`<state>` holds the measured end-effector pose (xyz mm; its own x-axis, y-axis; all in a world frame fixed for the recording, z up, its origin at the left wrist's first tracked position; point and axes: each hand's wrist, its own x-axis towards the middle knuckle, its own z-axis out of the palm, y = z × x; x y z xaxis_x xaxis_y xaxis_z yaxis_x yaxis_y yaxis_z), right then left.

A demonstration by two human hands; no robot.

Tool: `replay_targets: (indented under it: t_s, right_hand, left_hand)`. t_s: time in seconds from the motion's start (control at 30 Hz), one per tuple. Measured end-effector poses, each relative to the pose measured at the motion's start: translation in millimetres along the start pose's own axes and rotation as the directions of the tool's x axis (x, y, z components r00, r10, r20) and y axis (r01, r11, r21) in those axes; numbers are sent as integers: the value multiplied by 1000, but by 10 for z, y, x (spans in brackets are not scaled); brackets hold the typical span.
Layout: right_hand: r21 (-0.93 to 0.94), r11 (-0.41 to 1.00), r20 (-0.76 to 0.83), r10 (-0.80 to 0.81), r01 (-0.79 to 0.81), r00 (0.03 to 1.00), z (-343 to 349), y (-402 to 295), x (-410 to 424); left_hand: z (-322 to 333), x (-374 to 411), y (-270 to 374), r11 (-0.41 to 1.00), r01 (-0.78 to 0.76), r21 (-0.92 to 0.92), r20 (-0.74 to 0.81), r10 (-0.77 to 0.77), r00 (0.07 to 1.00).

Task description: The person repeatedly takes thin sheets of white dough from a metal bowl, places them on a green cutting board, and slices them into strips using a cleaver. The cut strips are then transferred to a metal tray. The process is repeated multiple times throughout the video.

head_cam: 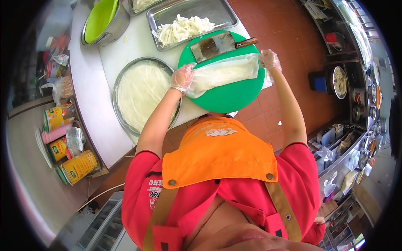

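A long, folded, translucent white noodle sheet [227, 73] lies across the round green cutting board [226, 99]. At its left end, my left hand [183, 78], in a clear plastic glove, grips the sheet. My right hand [271, 60], gloved the same way, has its fingers pinched together at the sheet's right end, over the board's edge. Beyond the sheet rests a cleaver [213, 47], its wooden handle [247, 42] pointing right. To the left, a round metal pan [115, 102] holds flat, round white sheets [143, 92]. A metal tray [198, 8] behind the board carries a heap of cut white strips [185, 28].
At the back left stands a metal pot [117, 25] with a lime-green basin [100, 20] in it. Several yellow cans [78, 168] stand at far left. A red tile floor [270, 28] lies right of the table; beyond it, a bowl [340, 82] sits by shelving.
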<state>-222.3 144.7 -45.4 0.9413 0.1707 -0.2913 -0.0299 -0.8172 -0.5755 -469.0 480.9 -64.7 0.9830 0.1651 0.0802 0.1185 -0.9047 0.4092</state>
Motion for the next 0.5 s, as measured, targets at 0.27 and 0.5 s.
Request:
replay_targets:
  t_s: [0.27, 0.5]
  right_hand:
    - [-688, 435, 427, -405, 582, 808, 405, -1081, 128]
    - [-586, 456, 279, -662, 669, 696, 360, -841, -9]
  left_hand:
    - [-27, -194, 93, 964, -222, 148, -80, 235, 969]
    - [174, -725, 93, 989, -3, 146, 78, -8, 997]
